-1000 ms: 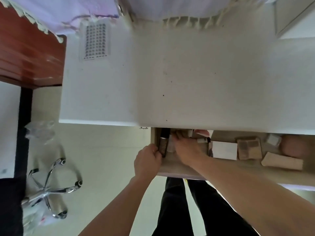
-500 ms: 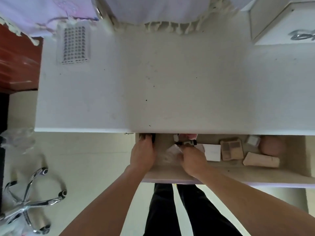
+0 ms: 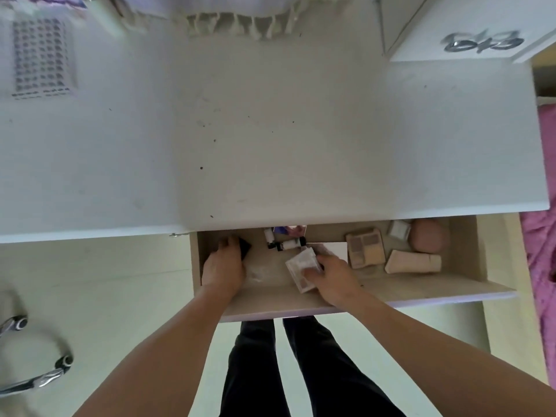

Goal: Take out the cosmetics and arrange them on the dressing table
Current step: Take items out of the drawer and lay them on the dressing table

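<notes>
White bench (image 3: 270, 130), drawer (image 3: 463, 254) pulled open beneath | black item (image 3: 244, 247) is clasped by left grip (image 3: 222, 266) | pale palette (image 3: 301, 267) is pinched by right grip (image 3: 334, 275)

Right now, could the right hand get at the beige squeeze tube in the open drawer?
Probably yes: the beige squeeze tube lies uncovered, but the right hand holds a pale flat packet.

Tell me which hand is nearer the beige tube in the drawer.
Right. The right hand, holding a pale compact, is just left of the beige tube; the left hand grips a black item at the far left end of the drawer.
</notes>
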